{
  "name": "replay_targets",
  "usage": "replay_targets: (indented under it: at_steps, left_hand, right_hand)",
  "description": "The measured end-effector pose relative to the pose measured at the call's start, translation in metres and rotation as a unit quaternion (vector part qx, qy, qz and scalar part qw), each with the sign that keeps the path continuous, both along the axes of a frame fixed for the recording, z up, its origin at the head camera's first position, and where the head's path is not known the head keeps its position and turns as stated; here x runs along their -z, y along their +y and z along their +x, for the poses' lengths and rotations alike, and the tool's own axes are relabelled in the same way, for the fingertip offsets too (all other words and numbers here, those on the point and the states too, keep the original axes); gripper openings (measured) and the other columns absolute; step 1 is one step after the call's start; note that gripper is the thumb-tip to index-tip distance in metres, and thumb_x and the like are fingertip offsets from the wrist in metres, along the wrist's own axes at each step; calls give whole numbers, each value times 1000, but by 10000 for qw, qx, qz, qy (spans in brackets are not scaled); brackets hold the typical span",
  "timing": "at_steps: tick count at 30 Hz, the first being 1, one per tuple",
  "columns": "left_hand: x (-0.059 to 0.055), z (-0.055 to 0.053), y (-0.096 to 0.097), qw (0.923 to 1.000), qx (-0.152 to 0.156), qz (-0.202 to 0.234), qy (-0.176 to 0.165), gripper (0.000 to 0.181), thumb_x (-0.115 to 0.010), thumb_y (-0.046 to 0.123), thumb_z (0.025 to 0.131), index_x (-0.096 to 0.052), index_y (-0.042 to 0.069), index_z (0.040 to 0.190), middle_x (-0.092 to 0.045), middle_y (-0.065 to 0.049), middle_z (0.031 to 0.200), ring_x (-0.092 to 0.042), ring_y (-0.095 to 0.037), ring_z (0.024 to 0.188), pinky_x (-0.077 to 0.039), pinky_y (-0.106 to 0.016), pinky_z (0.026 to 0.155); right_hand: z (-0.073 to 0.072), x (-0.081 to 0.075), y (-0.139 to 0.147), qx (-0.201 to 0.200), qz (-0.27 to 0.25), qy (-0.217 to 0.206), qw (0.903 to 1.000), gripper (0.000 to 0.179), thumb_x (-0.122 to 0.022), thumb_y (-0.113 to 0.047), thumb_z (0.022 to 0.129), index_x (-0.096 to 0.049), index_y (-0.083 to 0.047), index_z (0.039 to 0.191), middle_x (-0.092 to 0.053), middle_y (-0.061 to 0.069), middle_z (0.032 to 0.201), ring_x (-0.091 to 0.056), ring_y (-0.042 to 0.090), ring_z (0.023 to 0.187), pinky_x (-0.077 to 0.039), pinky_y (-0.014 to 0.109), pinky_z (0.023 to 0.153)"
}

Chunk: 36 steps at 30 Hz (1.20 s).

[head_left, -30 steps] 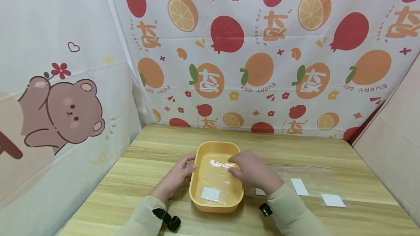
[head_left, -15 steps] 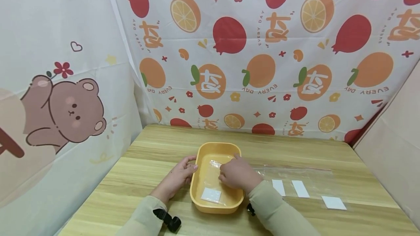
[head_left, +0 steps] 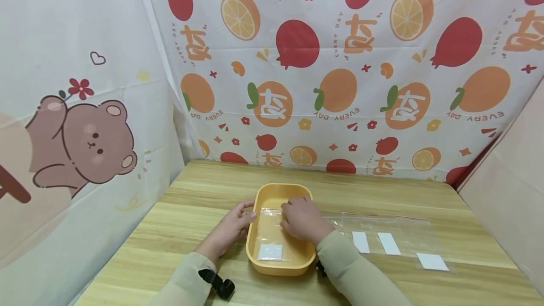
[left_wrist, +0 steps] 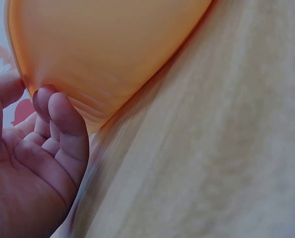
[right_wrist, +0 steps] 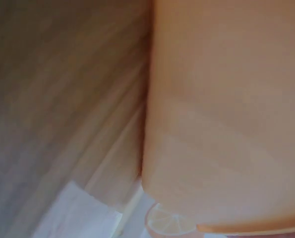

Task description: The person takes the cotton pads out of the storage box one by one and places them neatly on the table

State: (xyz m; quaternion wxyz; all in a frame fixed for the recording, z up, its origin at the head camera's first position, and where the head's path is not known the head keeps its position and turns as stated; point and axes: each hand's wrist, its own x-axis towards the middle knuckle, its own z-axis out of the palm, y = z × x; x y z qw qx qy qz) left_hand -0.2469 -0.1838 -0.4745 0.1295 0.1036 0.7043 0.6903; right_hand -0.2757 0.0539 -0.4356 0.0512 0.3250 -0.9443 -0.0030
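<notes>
A yellow plastic tray (head_left: 280, 270) stands on the wooden table. Inside it lies a clear zip-lock bag (head_left: 268, 230) with a white label (head_left: 270, 252) at its near end. My left hand (head_left: 233, 225) holds the tray's left side; in the left wrist view the thumb is at the rim and bent fingers (left_wrist: 70, 116) rest against the outer wall. Reaching over the right rim, my right hand (head_left: 303, 221) has curled fingers at the bag's upper right part, covering that corner. The right wrist view shows the tray's outer wall (right_wrist: 221, 129) but not the hand.
Right of the tray, several clear zip-lock bags (head_left: 408, 228) lie overlapping, with white labels such as this label (head_left: 432, 261). A fruit-print curtain (head_left: 340, 60) hangs behind the table (head_left: 191, 188), and a bear-print curtain (head_left: 140, 155) on the left.
My right hand has moved left into the tray, its fingers now more curled. The bag has straightened and shifted slightly left. My left hand stays at the tray's side.
</notes>
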Motion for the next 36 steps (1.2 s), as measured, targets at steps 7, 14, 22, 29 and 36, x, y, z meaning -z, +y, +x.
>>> replay_targets:
  at_steps: [7,14,22,29,36]
  left_hand:
    - [-1,-3,-1,10000,42,14,48,55,-52,20,107,-30,0,154,-57,-30,124,-66,-34,102,-58,-40,81]
    - [-1,-5,-2,10000,13,4,81,54,-50,17,108,-29,0,154,-57,-30,121,-66,-30,98,-58,-36,78]
    - [-2,-4,-1,10000,-33,-76,45,51,-48,14,108,-30,-2,153,-59,-28,118,-65,-25,92,-57,-32,73]
    - [-3,-3,-3,9999,4,-67,86,50,-47,13,108,-29,-4,152,-60,-26,116,-65,-25,93,-57,-32,74]
    - [-2,-3,-2,9999,5,-85,91,52,-49,16,108,-30,-4,152,-61,-22,114,-65,-23,91,-56,-32,73]
  right_hand:
    - [-5,6,-2,332,516,57,9981,43,-69,-59,85,-68,-16,82,-60,4,87,-58,24,91,-41,45,92]
    - [-6,5,-4,276,369,-32,9989,34,-73,-55,84,-72,-23,96,-63,-3,82,-60,19,82,-40,45,87]
    - [-9,8,-4,311,95,-412,9986,30,-74,-33,87,-71,-21,114,-74,-3,96,-67,15,91,-38,51,98]
    - [-8,4,-3,449,-706,-659,9943,41,-65,-10,89,-68,-18,129,-73,-2,113,-66,19,110,-38,50,104]
    - [-9,1,3,331,-2024,-740,9759,22,-66,-8,95,-79,-18,110,-67,0,97,-62,18,90,-52,39,83]
